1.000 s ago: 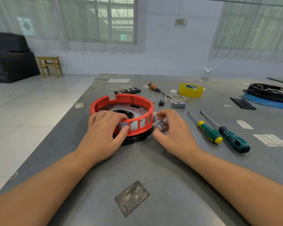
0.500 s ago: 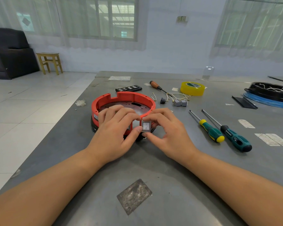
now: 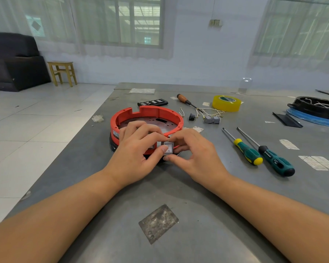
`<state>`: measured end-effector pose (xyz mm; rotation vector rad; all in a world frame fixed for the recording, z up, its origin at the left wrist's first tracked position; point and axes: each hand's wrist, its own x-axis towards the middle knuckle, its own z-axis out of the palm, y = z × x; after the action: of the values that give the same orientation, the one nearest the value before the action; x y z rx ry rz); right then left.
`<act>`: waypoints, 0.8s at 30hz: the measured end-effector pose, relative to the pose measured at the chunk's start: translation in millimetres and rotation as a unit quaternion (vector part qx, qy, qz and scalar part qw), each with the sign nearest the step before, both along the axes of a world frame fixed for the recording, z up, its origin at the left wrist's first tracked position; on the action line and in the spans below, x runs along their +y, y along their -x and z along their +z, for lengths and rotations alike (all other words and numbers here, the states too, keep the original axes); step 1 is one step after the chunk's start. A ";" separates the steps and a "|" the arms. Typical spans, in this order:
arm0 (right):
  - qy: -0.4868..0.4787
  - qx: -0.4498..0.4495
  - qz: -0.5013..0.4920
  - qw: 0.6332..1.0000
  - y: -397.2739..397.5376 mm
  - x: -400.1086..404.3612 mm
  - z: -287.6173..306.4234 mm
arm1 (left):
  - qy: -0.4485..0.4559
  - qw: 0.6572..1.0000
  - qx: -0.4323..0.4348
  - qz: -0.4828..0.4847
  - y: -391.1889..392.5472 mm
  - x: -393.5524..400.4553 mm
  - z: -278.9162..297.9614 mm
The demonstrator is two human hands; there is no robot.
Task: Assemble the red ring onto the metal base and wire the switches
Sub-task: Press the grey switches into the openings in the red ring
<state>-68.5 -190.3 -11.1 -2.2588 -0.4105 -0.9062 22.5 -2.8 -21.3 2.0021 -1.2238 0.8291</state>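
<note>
Progress, judged from the head view: the red ring (image 3: pixel 146 115) already sits on the metal base (image 3: pixel 152 123), on the table (image 3: pixel 198 205) straight ahead of the person. A grey rocker switch (image 3: pixel 168 148) is at the ring's near wall. The left hand (image 3: pixel 136 154) curls over the rim with its thumb pressing the switch face, and the right hand (image 3: pixel 194 156) pinches the same switch from the right side, so both hands are together and clamped on it. Whether it is fully seated cannot be told. Two more grey switches (image 3: pixel 212 119) lie with loose wires (image 3: pixel 209 112) behind the ring to the right, near a small black part (image 3: pixel 192 117), so wiring looks largely undone.

Room for moving: the ring stands near the table's left edge, with floor beyond. Two green-handled screwdrivers (image 3: pixel 262 154) lie to the right, apart from the right hand. The yellow tape roll (image 3: pixel 226 103) and wooden-handled screwdriver (image 3: pixel 184 100) sit farther back. Bare table lies between the forearms.
</note>
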 end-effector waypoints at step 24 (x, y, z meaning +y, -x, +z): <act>-0.129 0.080 0.032 0.988 -7.9 -1.0 -5.5 | 0.043 0.998 0.054 0.004 -11.4 3.9 -0.6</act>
<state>-60.6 -191.3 -16.6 -2.0492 -0.2756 -0.6965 33.9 1.1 -21.9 1.9577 -1.1016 0.7537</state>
